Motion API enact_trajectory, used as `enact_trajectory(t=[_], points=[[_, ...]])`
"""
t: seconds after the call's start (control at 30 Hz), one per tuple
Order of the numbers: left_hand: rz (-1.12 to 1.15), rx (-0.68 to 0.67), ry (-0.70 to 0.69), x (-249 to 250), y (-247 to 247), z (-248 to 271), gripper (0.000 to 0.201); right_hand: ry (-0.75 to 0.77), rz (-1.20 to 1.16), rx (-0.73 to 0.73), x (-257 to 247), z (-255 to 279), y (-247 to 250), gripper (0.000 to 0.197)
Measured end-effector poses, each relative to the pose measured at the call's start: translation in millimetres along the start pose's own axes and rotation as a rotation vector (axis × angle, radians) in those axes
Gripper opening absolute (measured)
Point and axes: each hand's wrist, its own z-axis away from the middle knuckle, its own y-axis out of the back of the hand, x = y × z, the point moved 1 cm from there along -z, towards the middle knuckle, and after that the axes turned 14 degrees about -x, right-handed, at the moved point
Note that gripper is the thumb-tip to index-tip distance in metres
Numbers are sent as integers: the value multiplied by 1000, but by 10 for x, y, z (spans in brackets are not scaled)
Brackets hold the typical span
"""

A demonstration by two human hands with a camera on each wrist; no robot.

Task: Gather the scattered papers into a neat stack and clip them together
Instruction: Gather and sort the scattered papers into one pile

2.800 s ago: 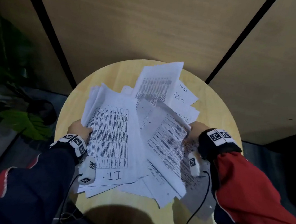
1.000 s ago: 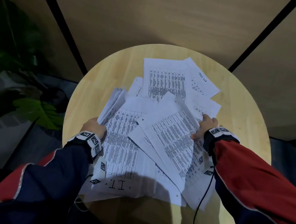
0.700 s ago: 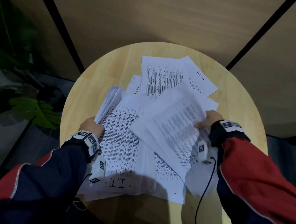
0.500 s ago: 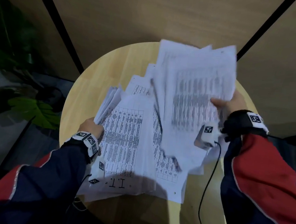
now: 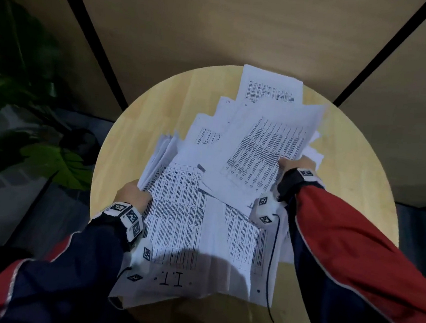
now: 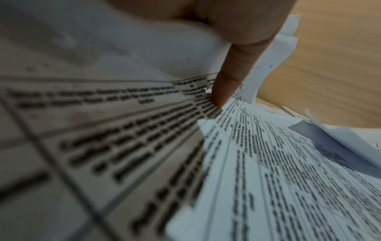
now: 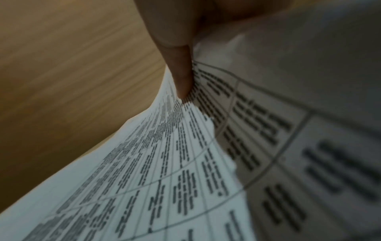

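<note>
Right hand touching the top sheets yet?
Touching. The right wrist view shows the right hand with its thumb lying on the printed top sheets.

We cannot read the print on the papers (image 5: 176, 210): too small from the head view, smeared in both wrist views. Fingers of the left hand (image 5: 133, 195) and right hand (image 5: 293, 164) sit under sheets, hidden. Table (image 5: 353, 201) near edge is cut off behind the sleeves.

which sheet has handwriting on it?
The white printed sheet on top of the left hand's bundle: "I.T." is handwritten on its near margin; other visible sheets show only printed tables.
</note>
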Motion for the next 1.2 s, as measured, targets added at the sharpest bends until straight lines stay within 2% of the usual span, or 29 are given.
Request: enact_trajectory(t=[0.07,0.1,0.2,0.27,0.33,0.4,0.5,0.57,0.67,0.73,0.77,0.8,0.87,0.9,1.0,1.07,1.13,1.2], points=[[23,15,-1,8,-3,-4,10,47,63,44,-142,-70,81,38],[40,22,-4,23,-4,-12,10,62,93,36,-180,-143,118,44],[78,40,-24,99,-2,-70,9,39,192,-129,-226,-246,130,57],[73,41,-35,147,-7,-116,9,67,201,-174,-208,-277,78,47],[51,30,-39,170,-25,-140,10,86,285,-102,-203,-295,8,38],[48,24,-37,160,-59,-144,11,107,371,-50,-220,-290,-27,40],[75,28,-28,114,-105,-135,11,149,210,-81,-217,-311,-34,42],[97,36,-20,92,-111,-139,14,217,56,-18,-156,-279,-39,44],[161,48,-1,63,-82,-143,21,312,-329,-25,-30,-4,-30,78],[274,44,21,25,-39,-122,24,321,-583,-50,107,216,-8,90],[345,48,31,-13,-1,-111,25,313,-636,-43,210,294,10,85],[417,52,40,-67,40,-106,25,287,-644,-38,325,386,31,71],[523,50,55,-183,114,-78,18,176,-575,-37,634,521,54,28],[555,62,63,-231,162,-52,12,132,-535,-86,784,591,52,13],[688,114,110,-400,285,-20,31,24,-307,-301,1159,843,24,34],[646,143,120,-405,351,46,22,-17,-220,-355,1295,972,-30,30],[496,141,125,-379,367,131,29,34,-187,-347,1326,1073,-80,36],[443,121,104,-312,317,212,31,118,-92,-369,1254,1087,-119,57]])
